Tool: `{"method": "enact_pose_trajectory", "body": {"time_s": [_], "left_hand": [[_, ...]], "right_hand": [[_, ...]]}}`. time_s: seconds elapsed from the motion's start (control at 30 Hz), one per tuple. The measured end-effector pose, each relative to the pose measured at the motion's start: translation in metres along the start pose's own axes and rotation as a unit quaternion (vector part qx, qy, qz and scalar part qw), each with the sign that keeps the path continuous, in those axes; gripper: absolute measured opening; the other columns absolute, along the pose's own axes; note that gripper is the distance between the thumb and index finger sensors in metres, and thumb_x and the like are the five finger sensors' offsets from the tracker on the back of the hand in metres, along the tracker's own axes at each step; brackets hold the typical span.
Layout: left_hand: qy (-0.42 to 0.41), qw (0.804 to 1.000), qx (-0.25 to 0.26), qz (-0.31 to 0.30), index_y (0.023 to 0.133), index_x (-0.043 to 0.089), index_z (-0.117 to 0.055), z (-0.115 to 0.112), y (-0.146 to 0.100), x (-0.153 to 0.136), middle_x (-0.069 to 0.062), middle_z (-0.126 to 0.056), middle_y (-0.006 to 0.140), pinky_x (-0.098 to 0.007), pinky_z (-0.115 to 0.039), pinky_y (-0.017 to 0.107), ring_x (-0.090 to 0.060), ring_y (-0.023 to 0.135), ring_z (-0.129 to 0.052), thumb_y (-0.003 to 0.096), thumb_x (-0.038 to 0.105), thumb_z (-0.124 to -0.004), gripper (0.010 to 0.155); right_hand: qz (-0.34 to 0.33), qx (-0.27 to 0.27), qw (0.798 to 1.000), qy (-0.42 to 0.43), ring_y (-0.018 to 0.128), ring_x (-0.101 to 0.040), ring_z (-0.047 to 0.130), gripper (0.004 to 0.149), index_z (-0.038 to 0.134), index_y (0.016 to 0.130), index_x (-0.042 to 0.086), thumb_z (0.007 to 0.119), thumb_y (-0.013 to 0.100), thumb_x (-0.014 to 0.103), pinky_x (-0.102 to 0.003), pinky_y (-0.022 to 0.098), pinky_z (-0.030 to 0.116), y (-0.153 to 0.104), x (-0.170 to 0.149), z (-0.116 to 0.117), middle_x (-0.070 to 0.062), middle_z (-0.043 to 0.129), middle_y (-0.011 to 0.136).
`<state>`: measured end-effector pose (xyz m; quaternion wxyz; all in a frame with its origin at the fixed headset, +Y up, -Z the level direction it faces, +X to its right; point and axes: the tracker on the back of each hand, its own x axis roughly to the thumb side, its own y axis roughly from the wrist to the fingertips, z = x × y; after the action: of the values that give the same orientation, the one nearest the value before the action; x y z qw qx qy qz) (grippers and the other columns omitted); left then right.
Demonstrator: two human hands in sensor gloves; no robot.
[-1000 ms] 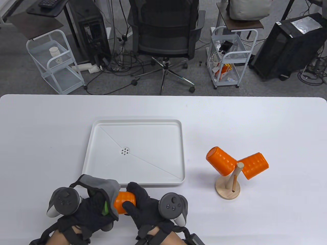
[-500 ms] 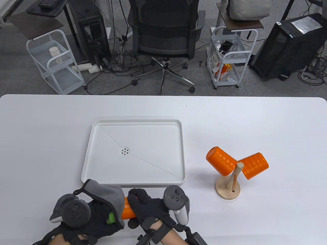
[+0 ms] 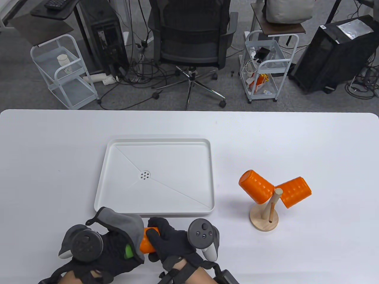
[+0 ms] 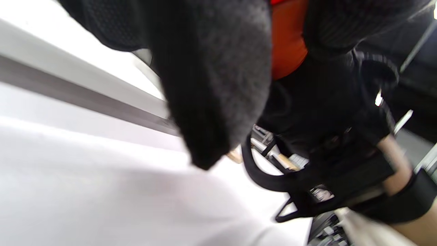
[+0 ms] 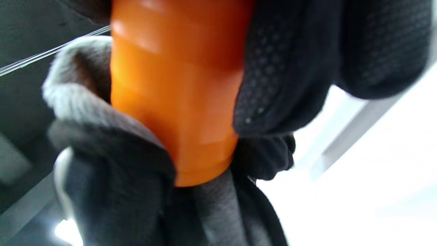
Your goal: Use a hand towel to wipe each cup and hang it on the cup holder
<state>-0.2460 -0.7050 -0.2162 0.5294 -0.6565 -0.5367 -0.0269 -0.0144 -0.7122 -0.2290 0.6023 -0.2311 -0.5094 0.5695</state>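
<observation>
An orange ribbed cup (image 3: pixel 147 240) lies sideways between both hands at the table's front edge, below the tray. My right hand (image 3: pixel 165 239) grips its closed end, fingers curled round it. My left hand (image 3: pixel 112 248) holds a grey hand towel (image 3: pixel 124 223) wrapped over the cup's other end. Up close the cup (image 5: pixel 177 92) fills the right wrist view, with the towel (image 5: pixel 102 136) bunched round its rim. In the left wrist view the towel (image 4: pixel 211 78) hides most of the cup (image 4: pixel 286 41). Two more orange cups (image 3: pixel 256 187) (image 3: pixel 295 191) hang tilted on the wooden cup holder (image 3: pixel 264 218) at right.
A white drain tray (image 3: pixel 207 177) with a centre drain lies flat just beyond my hands. The cup holder's upright peg (image 3: pixel 275 198) stands bare between the two hung cups. Past the table's far edge are an office chair (image 3: pixel 191 38) and wire carts.
Both hands drew slightly toward the front edge with the cup. The right hand has rolled over the cup, its tracker now turned upward; more of the cup is covered by the towel.
</observation>
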Motion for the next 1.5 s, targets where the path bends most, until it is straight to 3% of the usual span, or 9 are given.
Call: {"method": "enact_pose_trajectory", "body": {"time_s": [0.23,0.5,0.67,0.87,1.1,1.33,1.5], "left_hand": [[-0.168,0.986,0.002,0.010,0.097,0.051,-0.009,-0.003,0.002,-0.022,-0.005,-0.027,0.113,-0.053,-0.082,0.055,-0.018,0.061,-0.097,0.0446,0.070,-0.075,0.086],[-0.283,0.959,-0.003,0.017,0.097,0.046,-0.005,-0.011,0.003,-0.035,-0.009,-0.029,0.111,-0.051,-0.084,0.050,-0.015,0.056,-0.098,0.0466,0.073,-0.069,0.086],[-0.253,0.967,-0.003,0.017,0.097,0.045,-0.005,-0.009,0.002,-0.031,-0.011,-0.029,0.110,-0.052,-0.083,0.051,-0.017,0.056,-0.098,0.0463,0.072,-0.069,0.086],[-0.120,0.993,-0.003,0.016,0.096,0.047,-0.005,-0.002,0.001,-0.014,-0.009,-0.025,0.111,-0.055,-0.080,0.055,-0.021,0.060,-0.096,0.0453,0.069,-0.073,0.087],[0.030,1.000,-0.009,0.005,0.094,0.050,-0.005,0.000,-0.001,0.006,-0.006,-0.020,0.112,-0.058,-0.075,0.061,-0.024,0.067,-0.094,0.0445,0.067,-0.075,0.087],[0.091,0.996,-0.014,-0.003,0.093,0.052,-0.004,-0.003,-0.001,0.015,-0.004,-0.018,0.112,-0.058,-0.073,0.064,-0.025,0.070,-0.092,0.0440,0.066,-0.076,0.088],[0.053,0.999,-0.006,0.001,0.093,0.053,-0.006,-0.003,0.000,0.009,-0.002,-0.019,0.113,-0.057,-0.075,0.063,-0.023,0.069,-0.093,0.0439,0.066,-0.076,0.087]], "right_hand": [[-0.091,0.002,0.992,-0.083,0.046,-0.037,0.097,0.072,0.042,0.103,0.007,0.063,0.052,0.053,-0.062,0.049,0.078,-0.002,0.013,0.006,-0.030,0.066,0.093],[-0.143,0.019,0.980,-0.135,0.067,-0.048,0.084,0.071,0.032,0.105,0.012,0.065,0.052,0.047,-0.069,0.061,0.063,-0.003,0.020,0.011,-0.026,0.048,0.105],[-0.125,0.015,0.984,-0.126,0.063,-0.047,0.088,0.072,0.034,0.104,0.009,0.064,0.052,0.048,-0.068,0.058,0.067,-0.003,0.019,0.010,-0.030,0.052,0.102],[-0.058,0.008,0.996,-0.067,0.048,-0.040,0.098,0.074,0.040,0.102,0.002,0.061,0.052,0.052,-0.063,0.048,0.079,-0.001,0.010,0.006,-0.034,0.065,0.092],[0.023,0.018,1.000,0.007,0.031,-0.034,0.104,0.076,0.049,0.097,-0.005,0.059,0.052,0.055,-0.058,0.037,0.087,0.000,-0.001,0.002,-0.036,0.077,0.079],[0.070,0.026,0.996,0.042,0.021,-0.029,0.106,0.077,0.055,0.094,-0.008,0.059,0.052,0.057,-0.054,0.028,0.091,0.000,-0.007,0.000,-0.036,0.084,0.070],[0.047,0.017,0.998,0.026,0.021,-0.028,0.105,0.078,0.055,0.094,-0.007,0.059,0.052,0.057,-0.053,0.029,0.091,0.000,-0.007,0.000,-0.035,0.084,0.070]]}}
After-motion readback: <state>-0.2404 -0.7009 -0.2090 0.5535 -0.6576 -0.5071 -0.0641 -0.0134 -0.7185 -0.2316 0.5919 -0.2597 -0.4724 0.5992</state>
